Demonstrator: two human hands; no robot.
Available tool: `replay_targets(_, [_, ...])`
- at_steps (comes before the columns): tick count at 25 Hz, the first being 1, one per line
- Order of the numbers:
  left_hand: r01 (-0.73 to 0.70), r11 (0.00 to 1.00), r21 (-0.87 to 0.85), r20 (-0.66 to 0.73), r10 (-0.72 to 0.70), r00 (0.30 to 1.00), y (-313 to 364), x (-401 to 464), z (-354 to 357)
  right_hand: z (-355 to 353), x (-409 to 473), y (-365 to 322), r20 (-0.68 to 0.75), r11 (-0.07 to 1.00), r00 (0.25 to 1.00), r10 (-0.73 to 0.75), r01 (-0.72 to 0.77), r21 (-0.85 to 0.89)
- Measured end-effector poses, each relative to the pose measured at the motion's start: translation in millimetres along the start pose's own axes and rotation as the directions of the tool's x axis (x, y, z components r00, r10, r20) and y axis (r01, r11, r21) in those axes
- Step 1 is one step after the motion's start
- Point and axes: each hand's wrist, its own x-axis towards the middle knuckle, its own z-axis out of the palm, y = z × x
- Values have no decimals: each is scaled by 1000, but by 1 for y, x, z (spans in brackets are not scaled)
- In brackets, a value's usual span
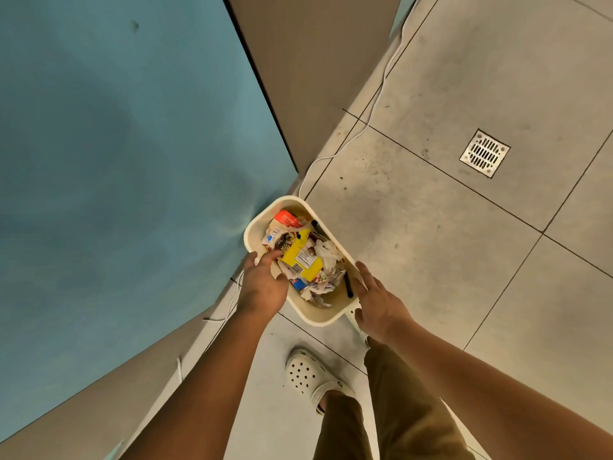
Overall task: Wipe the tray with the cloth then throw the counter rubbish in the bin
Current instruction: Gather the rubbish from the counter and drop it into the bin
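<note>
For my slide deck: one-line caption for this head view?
Left hand reaches into the cream bin of wrappers while right hand rests at its rim.

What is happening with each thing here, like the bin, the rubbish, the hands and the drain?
Cream plastic bin: upright on the floor, lidless, nearly full.
Yellow cardboard box: lying on top of the rubbish, tilted.
White crumpled tissues: scrunched, inside the bin.
Left hand: over the bin's near rim, fingertips touching the rubbish.
Right hand: open, resting against the bin's right rim.
Square metal floor drain: grate in place, closed.
White cable: lying loose along the floor.
</note>
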Motion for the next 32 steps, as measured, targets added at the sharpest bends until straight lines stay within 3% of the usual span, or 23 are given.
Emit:
replay_targets(5, [-49,997,-66,-13,48,999,4,-47,-23,-15,-23,-13,13,998,999,49,-50,46])
replay_targets(8, [-96,992,-87,-29,94,995,17,-92,-55,-43,-58,-36,-29,980,998,49,-42,192])
replay_targets(13, [-273,905,-325,-180,224,958,72,-216,-128,-160,-165,-102,-285,899,944,-167,264,348])
replay_targets(17, [-441,771,-460,-247,366,897,120,-317,-188,-250,-247,-139,-451,826,823,-347,496,269])
replay_targets(21, [-587,606,-536,-427,405,808,141,-402,-264,-312,-328,-176,-555,672,633,-540,721,169])
replay_targets(28, [-678,498,-541,-678,218,702,134,-471,-352,-399,-385,-271,-559,412,365,-744,910,46])
replay_targets(32, [-696,429,-576,-752,56,657,111,-486,-386,-412,-382,-326,-509,339,310,-803,940,38])
